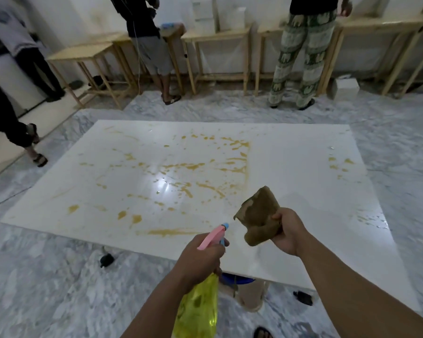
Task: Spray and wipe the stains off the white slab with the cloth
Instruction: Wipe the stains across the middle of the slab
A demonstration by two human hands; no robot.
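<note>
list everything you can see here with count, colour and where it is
flat white slab: one, white, lying on the floor, centre
yellow-brown stains: many, mostly on the slab's left and middle, a few at the right edge
grey marbled floor: one, around the slab
pale wooden tables: several, along the far wall
white boxes: a few, on the tables; one on the floor, far right
other people: about four, standing at the far and left sides
yellow spray bottle with pink trigger head: one, in the left hand
brown soiled cloth: one, in the right hand, held above the slab
</note>
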